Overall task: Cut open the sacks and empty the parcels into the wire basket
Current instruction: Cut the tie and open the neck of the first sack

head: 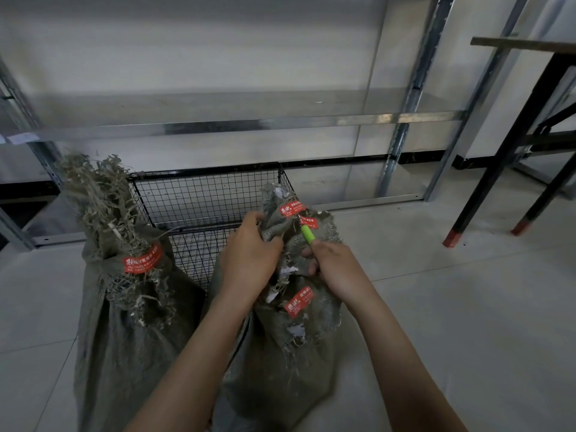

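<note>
Two tall sacks stand upright on the floor, just in front of the wire basket (205, 194). The left hand (249, 254) squeezes the right sack (290, 322) at its neck. The right hand (333, 263) grips a green cutter (308, 234), its tip pointing up at the red tape (308, 222).

You have two woven sacks here: a left sack (124, 322) tied at the neck and a right sack (280, 353) between your arms. One wire basket (205, 194) stands behind them. Count four red tape labels: one on the left sack (143, 258) and three on the right sack, two near its top (292, 209) (309, 222) and one lower down (300, 301). You have two hands in view, the left hand (249, 257) and the right hand (333, 263), and one green-handled cutter (308, 234). One black-legged desk (523, 45) stands at the right.
</note>
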